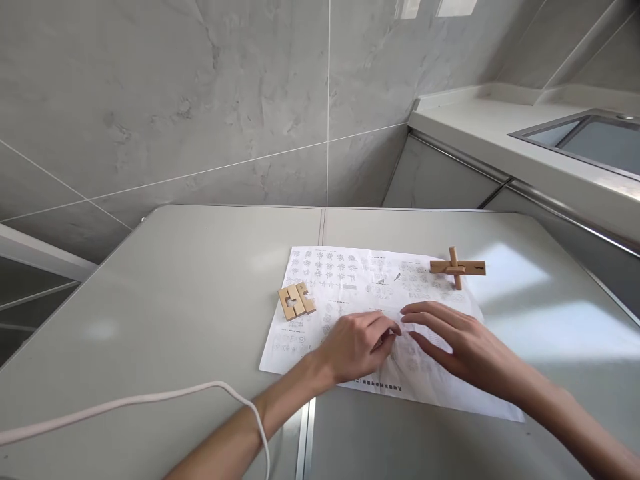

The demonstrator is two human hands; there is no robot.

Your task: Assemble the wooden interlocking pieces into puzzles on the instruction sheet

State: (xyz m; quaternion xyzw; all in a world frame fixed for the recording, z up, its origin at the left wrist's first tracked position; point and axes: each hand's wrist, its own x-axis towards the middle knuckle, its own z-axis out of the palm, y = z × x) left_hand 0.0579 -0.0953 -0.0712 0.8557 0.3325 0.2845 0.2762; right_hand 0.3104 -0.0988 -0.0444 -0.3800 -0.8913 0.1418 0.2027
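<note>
A large printed instruction sheet (310, 360) with rows of small diagrams lies on the table under both hands. My left hand (357, 343) rests over its lower middle, with the fingers curled in towards the thumb; whatever is between them, if anything, is hidden. Just to the right, my right hand (453, 333) hovers over the sheet with thumb and fingers apart and nothing between them. Several notched wooden puzzle pieces (293, 303) lie side by side at the sheet's left edge. Wooden pieces fitted into a cross (470, 268) lie at its upper right corner.
The grey table (150, 320) has a seam running down its middle. A white cable (150, 399) crosses the lower left and passes over my left forearm. A tiled wall (225, 100) stands behind, and a counter (470, 119) with a sink (590, 143) is at the right.
</note>
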